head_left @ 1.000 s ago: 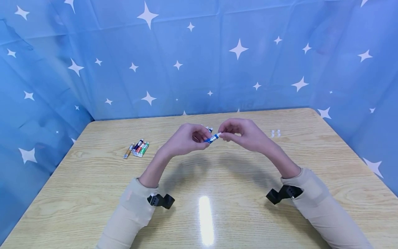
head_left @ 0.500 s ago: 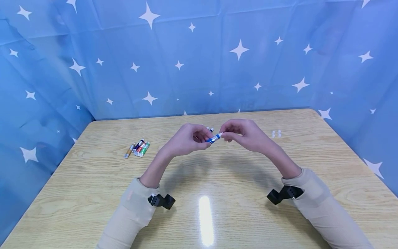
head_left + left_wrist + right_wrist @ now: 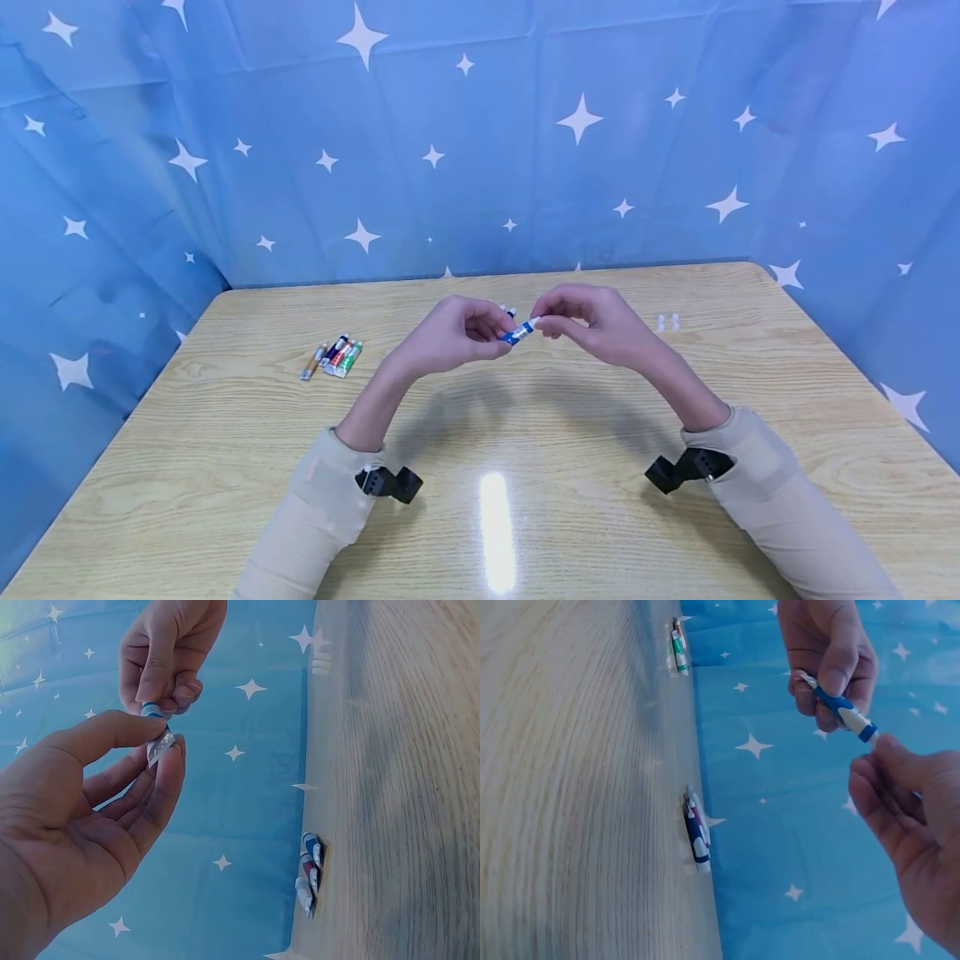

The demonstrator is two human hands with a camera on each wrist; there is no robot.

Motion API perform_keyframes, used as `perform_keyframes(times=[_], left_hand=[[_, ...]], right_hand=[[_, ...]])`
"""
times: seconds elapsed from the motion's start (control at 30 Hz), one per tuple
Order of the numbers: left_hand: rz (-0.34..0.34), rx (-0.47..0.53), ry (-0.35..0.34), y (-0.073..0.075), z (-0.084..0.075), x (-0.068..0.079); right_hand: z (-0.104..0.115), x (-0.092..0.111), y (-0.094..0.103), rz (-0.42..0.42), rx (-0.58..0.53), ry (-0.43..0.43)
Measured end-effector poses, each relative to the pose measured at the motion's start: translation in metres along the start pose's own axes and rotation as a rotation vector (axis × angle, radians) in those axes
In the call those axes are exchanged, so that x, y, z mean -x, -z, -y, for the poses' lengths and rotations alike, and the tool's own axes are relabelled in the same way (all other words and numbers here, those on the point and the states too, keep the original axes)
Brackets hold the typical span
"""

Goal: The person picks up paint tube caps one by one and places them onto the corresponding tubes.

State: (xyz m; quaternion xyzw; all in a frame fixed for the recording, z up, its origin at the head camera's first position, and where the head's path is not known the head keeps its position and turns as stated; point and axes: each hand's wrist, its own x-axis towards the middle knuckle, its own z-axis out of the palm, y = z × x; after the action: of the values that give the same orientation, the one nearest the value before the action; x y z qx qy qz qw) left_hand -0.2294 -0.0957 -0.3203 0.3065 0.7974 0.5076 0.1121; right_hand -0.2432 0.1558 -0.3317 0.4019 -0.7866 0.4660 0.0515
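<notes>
The left hand (image 3: 450,337) grips a blue tube (image 3: 847,715) while the right hand (image 3: 600,325) pinches its white cap (image 3: 535,320); four other tubes (image 3: 339,357) lie leftward on the table (image 3: 585,517).

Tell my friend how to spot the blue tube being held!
Find the wooden table. Above it, the left hand grips the blue tube while the right hand pinches its white tip. It's the only tube held up: the other tubes lie on the table.
</notes>
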Motion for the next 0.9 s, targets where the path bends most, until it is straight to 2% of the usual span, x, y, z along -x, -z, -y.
perform_keyframes(times=[0.27,0.43,0.67,0.9], left_hand=[[-0.029,-0.049,-0.027,-0.002,-0.002,0.0],[-0.045,-0.067,-0.047,-0.006,-0.004,0.0],[-0.067,-0.126,-0.081,-0.011,-0.007,-0.001],[-0.061,-0.15,-0.123,-0.014,-0.007,-0.002]], right_hand=[[0.0,0.0,0.0,-0.002,0.065,0.008],[-0.001,-0.001,-0.002,-0.009,0.058,0.0],[-0.001,0.001,-0.002,-0.015,0.103,-0.059],[-0.002,0.002,-0.004,-0.017,0.139,-0.116]])
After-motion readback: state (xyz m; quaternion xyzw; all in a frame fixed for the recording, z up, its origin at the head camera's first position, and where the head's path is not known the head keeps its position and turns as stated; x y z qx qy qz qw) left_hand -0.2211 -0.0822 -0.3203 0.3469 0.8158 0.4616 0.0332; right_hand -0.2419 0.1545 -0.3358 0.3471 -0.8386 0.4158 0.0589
